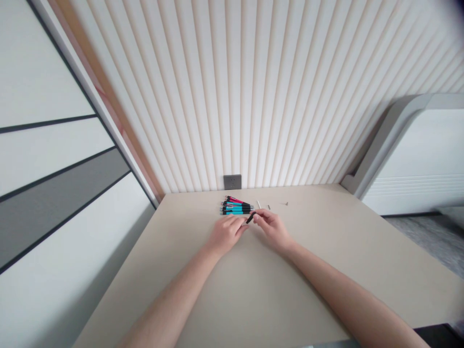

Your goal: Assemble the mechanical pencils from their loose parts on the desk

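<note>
My right hand is closed in a pinch on a short black pen part, held at a slant just above the table. My left hand is closed too, its thumb and fingertips meeting at the lower left end of that part. Whatever else sits between the left fingers is too small to make out. Just behind the hands lies a row of blue pens with black tips and clips, side by side. A red pen lies at the back of the row.
Right of the pens lie a thin white stick, a tiny dark piece and a small metallic piece. The beige table meets a ribbed wall with a dark socket. A white panelled cabinet stands left.
</note>
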Demonstrator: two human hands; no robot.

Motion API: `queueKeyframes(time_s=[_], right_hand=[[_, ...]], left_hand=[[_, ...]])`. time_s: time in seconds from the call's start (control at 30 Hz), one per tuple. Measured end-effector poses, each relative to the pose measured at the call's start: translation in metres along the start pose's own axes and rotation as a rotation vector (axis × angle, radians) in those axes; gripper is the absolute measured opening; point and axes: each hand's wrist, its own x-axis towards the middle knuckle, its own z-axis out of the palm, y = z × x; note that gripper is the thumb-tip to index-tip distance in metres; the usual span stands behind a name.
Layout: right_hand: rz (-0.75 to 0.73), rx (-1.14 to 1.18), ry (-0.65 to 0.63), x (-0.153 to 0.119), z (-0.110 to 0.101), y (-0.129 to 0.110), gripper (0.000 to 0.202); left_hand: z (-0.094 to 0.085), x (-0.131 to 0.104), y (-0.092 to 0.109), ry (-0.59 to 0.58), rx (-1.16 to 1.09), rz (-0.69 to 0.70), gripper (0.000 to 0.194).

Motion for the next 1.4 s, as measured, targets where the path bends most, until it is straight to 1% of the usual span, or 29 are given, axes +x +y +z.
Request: queueKeyframes(time_s=[0.07,0.1,0.17,0.23,0.27,0.33,0.4,0.53,0.63,0.73,0.93,1.1,1.17,1.2,1.27,1.33,1.4], right_hand=[[0.013,-0.023,0.059,0.004,-0.007,0.002,0.039],[0.026,-0.074,0.1,0.006,-0.013,0.003,0.04],[0.07,-0.26,0.196,0.01,-0.028,0.008,0.039],[0.123,-0.523,0.265,0.013,-0.046,0.014,0.036],[0.155,-0.644,0.265,0.014,-0.055,0.018,0.034],[0.229,-0.839,0.224,0.016,-0.069,0.026,0.033],[0.293,-0.97,0.175,0.017,-0.075,0.031,0.033],[0.346,-1.139,0.109,0.017,-0.069,0.031,0.034],[0.342,-1.178,0.08,0.014,-0.062,0.027,0.031],[0.341,-1.206,0.06,0.012,-0.059,0.025,0.028],[0.35,-1.215,0.077,0.015,-0.054,0.03,0.029],[0.362,-1.212,0.098,0.019,-0.054,0.032,0.03],[0.308,-1.212,0.124,0.018,-0.055,0.029,0.032],[0.248,-1.207,0.137,0.018,-0.054,0.027,0.033],[0.083,-1.184,0.134,0.017,-0.049,0.021,0.036],[-0.076,-1.157,0.059,0.02,-0.041,0.015,0.039],[-0.161,-1.141,-0.064,0.027,-0.03,0.01,0.046]], left_hand=[[-0.001,0.0,-0.002,-0.001,0.021,-0.028,0.017],[-0.001,0.0,-0.003,0.0,0.034,-0.045,0.017],[-0.002,-0.001,-0.006,0.004,0.055,-0.075,0.018],[-0.003,-0.001,-0.009,0.009,0.077,-0.104,0.021],[-0.002,-0.001,-0.011,0.011,0.086,-0.117,0.022],[-0.001,-0.002,-0.015,0.012,0.1,-0.139,0.024],[0.001,-0.003,-0.02,0.015,0.108,-0.158,0.026],[0.006,-0.005,-0.029,0.001,0.129,-0.202,0.033],[0.009,-0.006,-0.032,-0.047,0.161,-0.23,0.036],[0.01,-0.007,-0.031,-0.069,0.179,-0.244,0.035],[0.009,-0.008,-0.028,-0.079,0.185,-0.263,0.037],[0.008,-0.007,-0.027,-0.086,0.186,-0.272,0.037],[0.008,-0.007,-0.026,-0.087,0.189,-0.272,0.037],[0.008,-0.007,-0.026,-0.087,0.191,-0.271,0.037],[0.007,-0.006,-0.025,-0.083,0.195,-0.267,0.037],[0.007,-0.006,-0.024,-0.077,0.199,-0.262,0.036],[0.006,-0.006,-0.023,-0.071,0.203,-0.254,0.034]])
